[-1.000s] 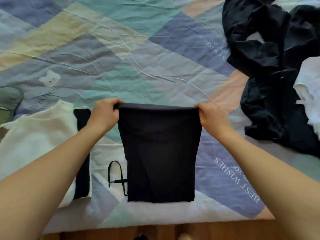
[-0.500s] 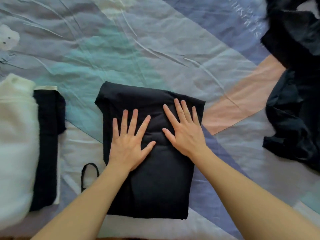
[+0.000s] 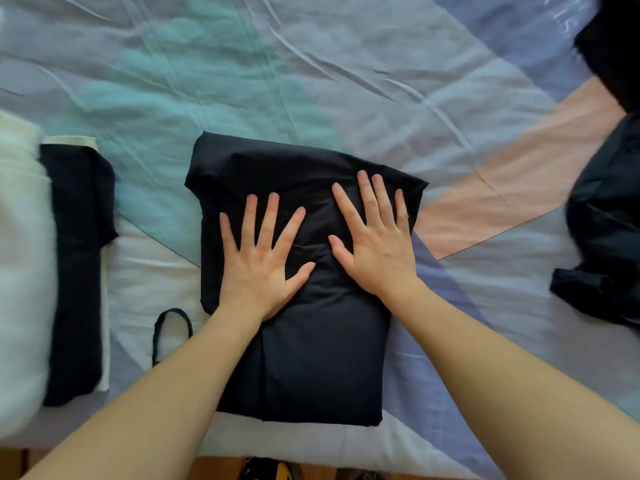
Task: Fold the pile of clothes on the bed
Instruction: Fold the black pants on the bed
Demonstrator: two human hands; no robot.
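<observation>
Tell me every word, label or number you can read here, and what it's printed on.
White lettering on the bedsheet, top right corner: cut off by the frame edge and upside down; only fragments like "S" and "T" show, no whole word readable.
Black folded garment under the left hand and right hand: no text visible.
White and black folded clothes at left: no text visible.
Dark pile at right: no text visible.

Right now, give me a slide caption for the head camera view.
Both hands, left and right, press flat on a folded dark garment on the bed.
</observation>
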